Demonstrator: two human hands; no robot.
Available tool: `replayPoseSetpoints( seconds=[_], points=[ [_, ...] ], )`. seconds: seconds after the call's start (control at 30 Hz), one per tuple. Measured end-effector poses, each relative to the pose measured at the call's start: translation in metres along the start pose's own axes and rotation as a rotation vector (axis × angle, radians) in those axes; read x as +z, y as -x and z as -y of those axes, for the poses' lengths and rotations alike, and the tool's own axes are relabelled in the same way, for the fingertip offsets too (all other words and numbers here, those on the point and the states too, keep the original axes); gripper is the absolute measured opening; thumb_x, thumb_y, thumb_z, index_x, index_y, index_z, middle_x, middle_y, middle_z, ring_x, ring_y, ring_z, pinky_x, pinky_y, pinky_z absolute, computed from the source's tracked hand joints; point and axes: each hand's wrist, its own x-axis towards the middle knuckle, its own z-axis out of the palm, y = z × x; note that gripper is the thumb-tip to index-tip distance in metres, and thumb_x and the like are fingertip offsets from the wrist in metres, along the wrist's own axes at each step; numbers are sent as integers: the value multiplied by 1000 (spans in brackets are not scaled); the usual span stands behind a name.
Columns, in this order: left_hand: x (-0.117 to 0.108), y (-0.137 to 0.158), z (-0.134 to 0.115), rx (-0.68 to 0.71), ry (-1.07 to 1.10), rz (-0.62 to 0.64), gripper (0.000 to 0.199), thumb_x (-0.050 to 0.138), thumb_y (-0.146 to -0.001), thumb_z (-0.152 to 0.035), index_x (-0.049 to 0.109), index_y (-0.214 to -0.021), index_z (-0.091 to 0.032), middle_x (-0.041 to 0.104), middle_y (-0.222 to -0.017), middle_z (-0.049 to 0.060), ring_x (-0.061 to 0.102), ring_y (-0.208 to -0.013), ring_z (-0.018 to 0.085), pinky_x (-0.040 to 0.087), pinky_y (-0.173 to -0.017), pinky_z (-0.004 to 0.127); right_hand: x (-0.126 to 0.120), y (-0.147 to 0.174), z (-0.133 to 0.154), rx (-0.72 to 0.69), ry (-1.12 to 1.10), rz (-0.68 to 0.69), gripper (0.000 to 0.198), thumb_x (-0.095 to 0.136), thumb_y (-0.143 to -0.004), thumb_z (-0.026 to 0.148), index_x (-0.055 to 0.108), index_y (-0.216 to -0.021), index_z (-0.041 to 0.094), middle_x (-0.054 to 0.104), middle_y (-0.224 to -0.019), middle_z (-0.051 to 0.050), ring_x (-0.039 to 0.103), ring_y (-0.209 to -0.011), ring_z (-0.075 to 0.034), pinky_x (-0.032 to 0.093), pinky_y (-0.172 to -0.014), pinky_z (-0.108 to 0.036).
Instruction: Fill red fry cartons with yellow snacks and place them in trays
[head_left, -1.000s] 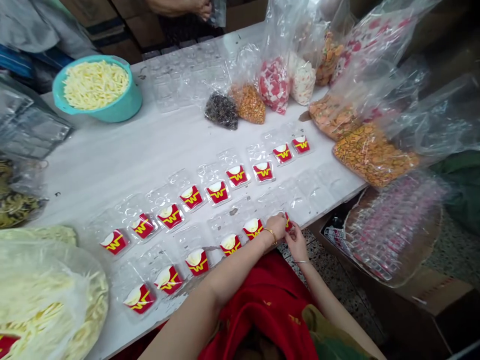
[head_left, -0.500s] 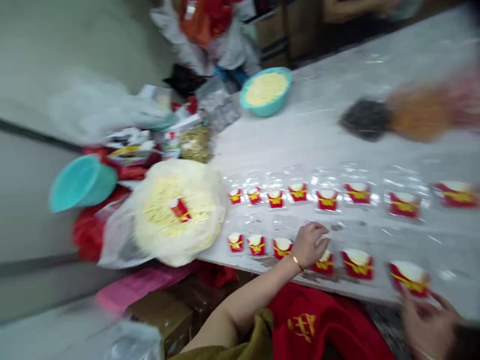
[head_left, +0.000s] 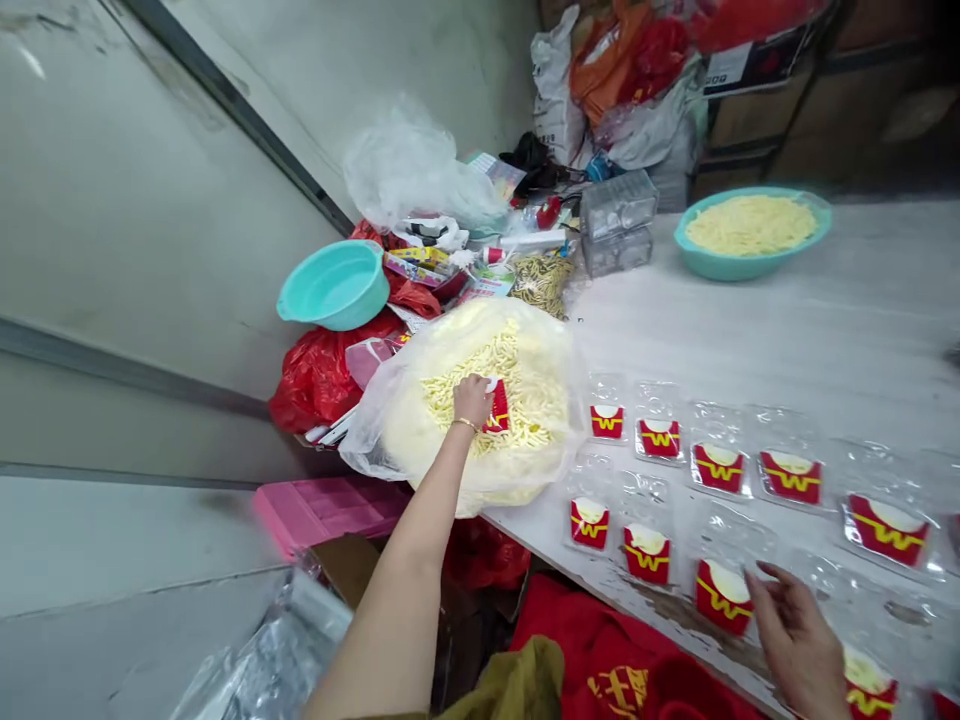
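Observation:
At a clear bag (head_left: 547, 350) full of pale yellow toy-like fries (head_left: 517, 350), my left hand (head_left: 472, 402) is closed on the upper left edge of a small red fries carton (head_left: 497, 408) with a yellow W. The carton rests over the fries. My right hand (head_left: 799, 635) is by the table's front edge, fingers apart and curved, beside a red fries carton (head_left: 724, 598) in a clear plastic blister pack. Whether its fingertips touch that pack, I cannot tell. Two rows of similar packs, such as this one (head_left: 658, 440), lie along the table.
A turquoise basin (head_left: 705, 262) of fries stands at the far side of the table (head_left: 645, 330). Another turquoise basin (head_left: 334, 285) sits at left above red bags (head_left: 319, 375). Clear boxes (head_left: 619, 215) and a bag of brownish pieces (head_left: 541, 282) are behind the fries bag.
My left hand has moved left from the front row of packs to the carton on the fries. My right hand has shifted left along the front row. The view has swung left.

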Motion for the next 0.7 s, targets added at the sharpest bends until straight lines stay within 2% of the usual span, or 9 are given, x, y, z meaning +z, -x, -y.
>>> replayPoseSetpoints(
  seconds=[0.1, 0.17, 0.33, 0.5, 0.6, 0.7],
  points=[
    [0, -17, 9, 100, -33, 145, 8, 68, -68, -20, 68, -77, -20, 62, -93, 6, 52, -101, 24, 32, -92, 38, 33, 6, 28, -21, 0, 156, 50, 53, -76, 63, 60, -103, 22, 65, -81, -7, 62, -67, -23, 51, -57, -32],
    [-3, -18, 15, 147, -38, 191, 4, 67, -71, -24, 67, -70, -20, 62, -90, 5, 52, -98, 23, 31, -92, 38, 50, 8, 41, -59, 18, 195, 46, 53, -78, 61, 62, -100, 22, 68, -88, -8, 63, -72, -23, 52, -62, -33],
    [-18, -8, 39, 210, -35, 98, 13, 59, -81, -32, 69, -79, -24, 52, -125, 4, 42, -115, 26, 26, -96, 43, 85, 2, 74, -155, 34, 255, 42, 54, -80, 58, 63, -97, 21, 68, -91, -8, 64, -74, -22, 52, -67, -33],
    [-24, -1, 61, 227, -10, 62, 8, 61, -80, -30, 66, -83, -24, 55, -106, 5, 46, -102, 23, 32, -88, 38, 124, -8, 110, -314, 47, 366, 37, 52, -85, 52, 62, -99, 19, 67, -94, -9, 63, -78, -21, 52, -71, -33],
    [-25, 1, 68, 210, -59, 2, 11, 63, -79, -34, 66, -83, -24, 55, -105, 6, 44, -104, 26, 32, -87, 40, 142, -13, 125, -371, 64, 449, 33, 51, -87, 48, 60, -100, 19, 66, -92, -8, 62, -79, -20, 51, -72, -33],
    [-24, 2, 74, 193, -72, 1, 13, 61, -80, -36, 67, -83, -24, 55, -105, 7, 44, -103, 26, 32, -85, 40, 151, -16, 135, -399, 88, 497, 32, 50, -88, 47, 59, -100, 20, 65, -89, -7, 61, -78, -20, 50, -71, -33]
  ],
)
